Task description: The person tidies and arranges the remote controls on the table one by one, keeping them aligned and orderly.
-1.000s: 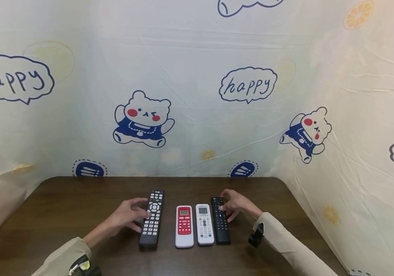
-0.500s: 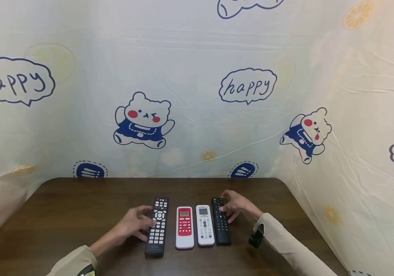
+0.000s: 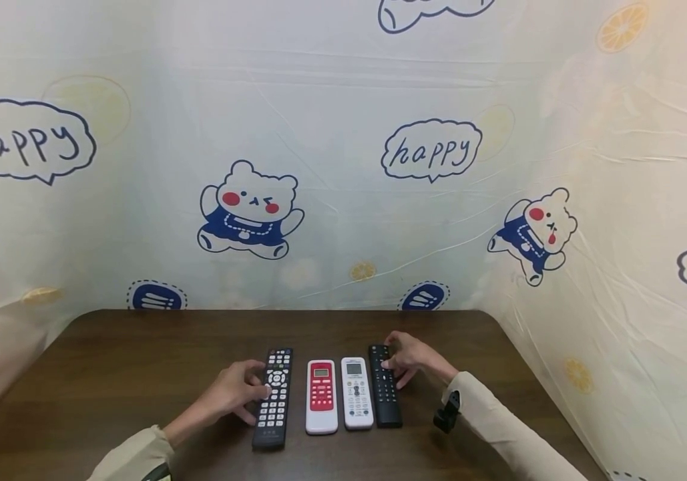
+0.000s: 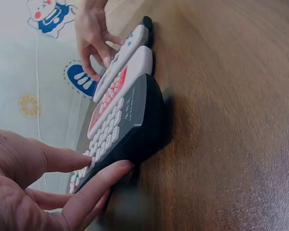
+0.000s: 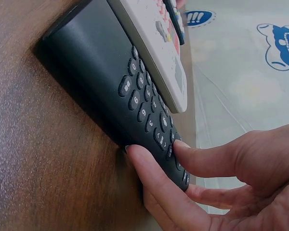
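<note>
My left hand [image 3: 230, 393] grips a dark remote control with white buttons [image 3: 271, 415], its thumb on the keys and its fingers along the left side. In the left wrist view, a shadow lies beside that remote's near end [image 4: 143, 113]; whether it touches the table I cannot tell. At the right of the row, my right hand [image 3: 413, 357] holds a black remote control [image 3: 388, 409] by its far part, thumb on top and fingers at the right side. Between them lie a red-and-white remote [image 3: 322, 419] and a white remote [image 3: 356, 387], both with small screens.
The remotes stand side by side, roughly upright to me, on a dark brown wooden table [image 3: 139, 354]. A pale printed cloth [image 3: 343, 220] hangs behind the table and along its sides.
My left hand has brought the dark remote with white buttons nearer to me and slightly right, mostly in the first half second. The right hand and the other remotes stay put.
</note>
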Demonstrator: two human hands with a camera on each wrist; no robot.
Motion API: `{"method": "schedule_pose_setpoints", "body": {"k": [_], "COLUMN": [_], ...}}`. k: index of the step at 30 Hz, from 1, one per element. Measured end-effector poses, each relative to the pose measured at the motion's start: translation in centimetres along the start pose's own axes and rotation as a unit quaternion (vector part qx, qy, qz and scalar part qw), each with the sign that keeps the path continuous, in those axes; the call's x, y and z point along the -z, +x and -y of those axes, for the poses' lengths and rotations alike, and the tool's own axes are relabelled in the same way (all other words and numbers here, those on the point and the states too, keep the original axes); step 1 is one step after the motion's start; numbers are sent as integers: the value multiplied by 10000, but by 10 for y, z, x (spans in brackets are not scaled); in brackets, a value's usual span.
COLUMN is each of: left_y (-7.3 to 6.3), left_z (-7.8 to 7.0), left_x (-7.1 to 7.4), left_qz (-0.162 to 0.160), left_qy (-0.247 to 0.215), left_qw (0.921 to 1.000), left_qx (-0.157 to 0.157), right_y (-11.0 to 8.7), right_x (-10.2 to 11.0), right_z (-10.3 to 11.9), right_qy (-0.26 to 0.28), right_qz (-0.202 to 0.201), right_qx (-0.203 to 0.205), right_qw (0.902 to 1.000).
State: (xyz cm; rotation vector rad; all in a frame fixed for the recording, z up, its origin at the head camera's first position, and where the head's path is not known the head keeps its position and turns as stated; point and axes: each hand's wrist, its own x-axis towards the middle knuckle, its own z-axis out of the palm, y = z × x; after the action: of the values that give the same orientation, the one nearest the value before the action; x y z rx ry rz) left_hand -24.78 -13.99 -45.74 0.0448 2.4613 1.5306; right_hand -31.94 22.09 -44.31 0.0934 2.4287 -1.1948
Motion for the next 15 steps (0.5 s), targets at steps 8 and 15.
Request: {"method": "schedule_pose_setpoints", "body": {"k": [8, 15], "left_y": [1, 3], "left_z": [2, 2], "left_x": [-6, -9], "left_qz": [-175, -178], "left_qy": [-204, -155], "left_qw": [9996, 9997], "left_qx": [17, 18], "right_y": [1, 0], "right_x": [0, 0], "right_z": [0, -2], "right_qy": [-33, -5], "right_qz": [0, 54], "right_qx": [36, 96], "right_qw": [10000, 9999]}}
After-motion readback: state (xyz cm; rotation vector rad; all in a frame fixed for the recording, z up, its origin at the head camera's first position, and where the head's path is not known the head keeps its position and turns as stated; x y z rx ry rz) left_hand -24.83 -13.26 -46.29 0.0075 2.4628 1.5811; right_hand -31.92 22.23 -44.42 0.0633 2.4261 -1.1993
